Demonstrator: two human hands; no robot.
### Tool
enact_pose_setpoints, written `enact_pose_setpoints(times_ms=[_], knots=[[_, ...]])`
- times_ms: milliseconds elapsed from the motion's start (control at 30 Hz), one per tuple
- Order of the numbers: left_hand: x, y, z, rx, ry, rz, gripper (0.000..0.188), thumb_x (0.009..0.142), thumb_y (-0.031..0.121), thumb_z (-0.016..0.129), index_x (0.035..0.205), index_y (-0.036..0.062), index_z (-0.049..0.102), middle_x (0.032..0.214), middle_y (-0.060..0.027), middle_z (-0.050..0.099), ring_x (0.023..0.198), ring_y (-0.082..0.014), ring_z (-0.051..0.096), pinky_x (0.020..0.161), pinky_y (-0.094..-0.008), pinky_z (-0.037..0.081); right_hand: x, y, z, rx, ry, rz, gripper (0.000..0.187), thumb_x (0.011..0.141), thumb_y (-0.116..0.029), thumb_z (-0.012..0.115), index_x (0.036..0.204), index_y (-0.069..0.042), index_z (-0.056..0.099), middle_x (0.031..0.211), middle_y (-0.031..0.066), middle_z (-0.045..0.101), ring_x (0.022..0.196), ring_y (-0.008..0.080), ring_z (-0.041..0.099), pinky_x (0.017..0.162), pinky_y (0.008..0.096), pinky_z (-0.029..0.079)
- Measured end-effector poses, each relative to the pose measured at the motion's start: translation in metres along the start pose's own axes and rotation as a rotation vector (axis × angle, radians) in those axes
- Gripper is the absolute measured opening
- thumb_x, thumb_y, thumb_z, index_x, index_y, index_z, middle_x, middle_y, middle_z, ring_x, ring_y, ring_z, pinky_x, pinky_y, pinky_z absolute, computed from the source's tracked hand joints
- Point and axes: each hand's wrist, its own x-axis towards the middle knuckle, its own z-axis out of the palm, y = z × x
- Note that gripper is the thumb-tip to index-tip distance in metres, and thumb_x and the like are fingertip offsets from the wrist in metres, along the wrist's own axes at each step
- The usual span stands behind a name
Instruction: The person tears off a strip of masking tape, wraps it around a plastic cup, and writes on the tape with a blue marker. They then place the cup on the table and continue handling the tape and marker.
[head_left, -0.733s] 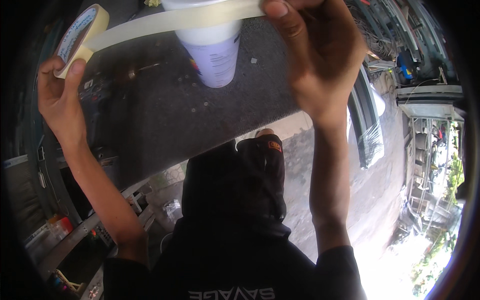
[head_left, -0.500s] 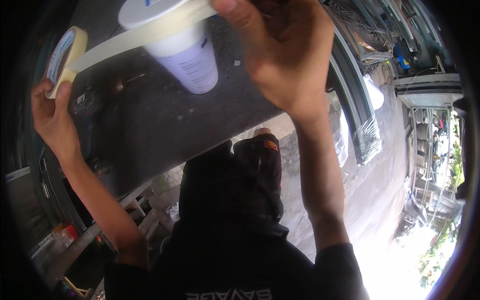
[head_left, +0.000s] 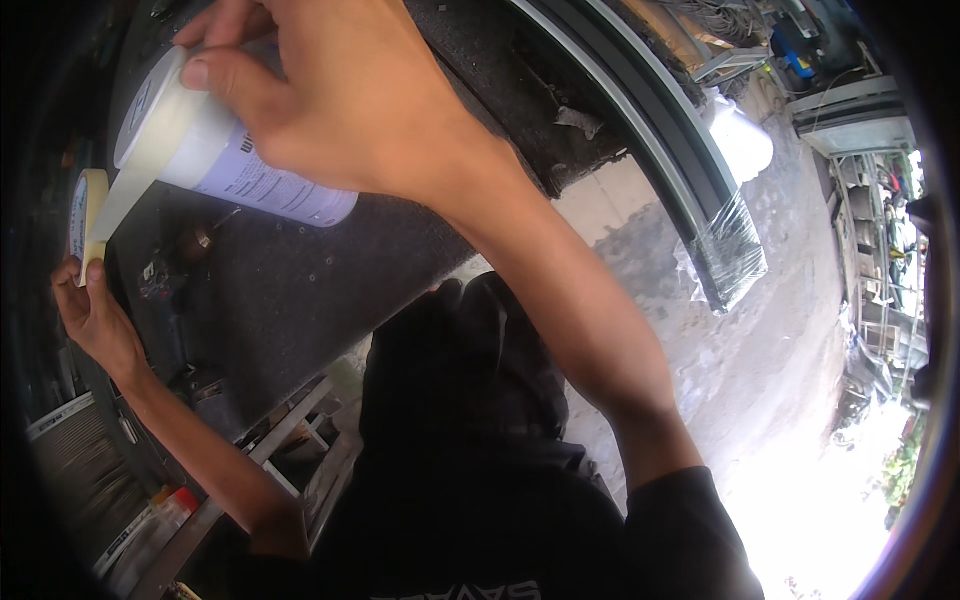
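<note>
Over dark bench (head_left: 285, 320): left hand (head_left: 105, 325) gripping tape roll (head_left: 96, 195), right hand (head_left: 345, 120) apparently pinching strip (head_left: 128, 200) against tub (head_left: 290, 192); wrapping step, tautness advisable next.

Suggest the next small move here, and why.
Perhaps press the tape strip flat on the white tub with the right hand: its thumb is at the strip's upper end, by the tub's rim, while the strip runs down to the tape roll in the left hand.

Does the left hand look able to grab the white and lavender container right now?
Probably not: the left hand is holding the tape roll, though little besides the tape strip seems to lie between it and the container.
</note>
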Motion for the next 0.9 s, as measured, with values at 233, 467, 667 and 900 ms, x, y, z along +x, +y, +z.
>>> enact_pose_setpoints(times_ms=[233,467,667,900], knots=[[0.007,0.002,0.008,0.177,0.013,0.048,0.020,0.106,0.015,0.070,0.114,0.0011,0.058,0.127,-0.0098,0.060,0.118,-0.0161,0.053,0.110,-0.0313,0.036,0.004,0.006,0.001,-0.020,-0.007,-0.001,0.011,0.082,-0.001,0.078,0.085,0.006,0.070,0.087,0.0199,0.076,0.083,0.0366,0.077,0.078,0.0412,0.062],[0.016,-0.008,0.005,0.229,-0.059,0.040,0.018,0.105,0.014,0.070,0.113,0.0024,0.060,0.123,-0.0076,0.062,0.116,-0.0158,0.054,0.111,-0.0308,0.035,0.002,0.006,0.003,0.069,-0.059,0.054,0.014,0.080,-0.004,0.082,0.085,0.004,0.071,0.095,0.0194,0.074,0.087,0.0363,0.076,0.080,0.0416,0.061],[0.036,-0.016,0.001,0.142,-0.166,0.060,0.017,0.105,0.012,0.069,0.113,0.0039,0.058,0.129,-0.0089,0.059,0.122,-0.0172,0.052,0.114,-0.0313,0.034,-0.002,0.001,0.009,0.048,0.015,-0.018,0.015,0.079,-0.004,0.083,0.083,0.004,0.071,0.096,0.0183,0.074,0.089,0.0351,0.075,0.084,0.0421,0.060],[0.072,-0.012,0.026,-0.068,-0.292,0.076,0.021,0.099,0.005,0.073,0.113,0.0069,0.057,0.137,-0.0106,0.060,0.130,-0.0207,0.052,0.116,-0.0344,0.035,-0.008,-0.011,-0.008,0.071,-0.192,0.042,0.014,0.083,-0.008,0.085,0.085,-0.001,0.073,0.111,0.0133,0.077,0.101,0.0277,0.075,0.091,0.0384,0.059]])
